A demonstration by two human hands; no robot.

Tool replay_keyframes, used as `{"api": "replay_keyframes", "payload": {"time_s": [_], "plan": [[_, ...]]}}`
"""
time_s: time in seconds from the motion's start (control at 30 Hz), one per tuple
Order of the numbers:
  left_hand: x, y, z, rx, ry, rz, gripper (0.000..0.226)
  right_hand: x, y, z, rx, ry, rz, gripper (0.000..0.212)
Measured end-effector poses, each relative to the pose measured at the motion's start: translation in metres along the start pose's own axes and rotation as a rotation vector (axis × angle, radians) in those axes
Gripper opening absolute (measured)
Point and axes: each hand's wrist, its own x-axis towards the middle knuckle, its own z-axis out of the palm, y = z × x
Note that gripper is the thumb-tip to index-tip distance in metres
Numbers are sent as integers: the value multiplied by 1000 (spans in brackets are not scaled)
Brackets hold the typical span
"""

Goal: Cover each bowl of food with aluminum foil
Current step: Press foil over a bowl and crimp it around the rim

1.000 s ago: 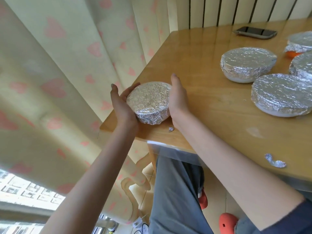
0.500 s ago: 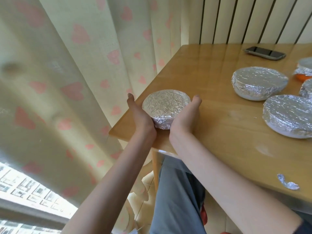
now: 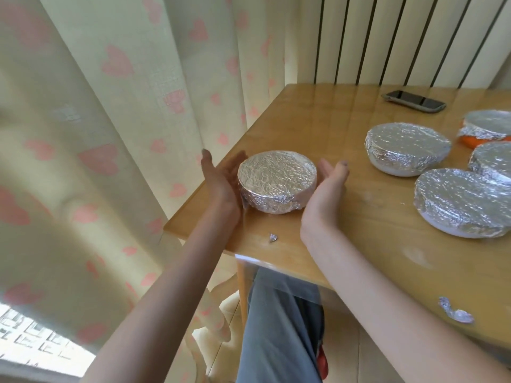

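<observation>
**Small foil-wrapped bowl between two open hands at the table corner**

Head view: A small round bowl [image 3: 277,183], wrapped over its top and down its sides in crinkled aluminium foil, sits on the wooden table [image 3: 318,125] near its left front corner. Its contents are hidden under the foil. The left hand [image 3: 221,181] stands at the bowl's left side, palm turned inward, fingers straight and spread; the heel of the palm is against or just beside the foil wall, and I cannot tell which. The right hand [image 3: 326,189] is at the bowl's right side, palm facing the bowl, fingers relaxed and extended, with a narrow gap to the foil near the fingertips. Neither hand grips anything.

To the right on the table are four more foil-covered bowls: a white one [image 3: 406,149] further back, a larger white one [image 3: 461,203] nearer the front edge, one [image 3: 495,164] cut off by the right border, and an orange one [image 3: 486,128] behind it. What they hold cannot be seen.

A tiny foil scrap [image 3: 273,238] lies on the table in front of the small bowl, between the forearms. A larger crumpled foil scrap [image 3: 455,310] lies near the front edge on the right. A dark phone [image 3: 414,101] lies flat at the far side. A curtain with pink hearts [image 3: 116,111] hangs left of the table.
</observation>
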Motion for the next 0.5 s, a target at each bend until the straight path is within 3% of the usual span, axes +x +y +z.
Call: {"api": "replay_keyframes", "payload": {"time_s": [0.13,0.23,0.37,0.5], "plan": [[-5,-11,10,-87,-37,-67,75,-1,5,19,34,32,60,64],[-2,-15,13,-194,-11,-88,73,1,5,22,72,117,71,42],[0,-19,14,-305,9,-65,76,3,4,28,165,152,71,41],[3,-19,14,-210,3,-57,76,6,3,25,160,96,108,45]]}}
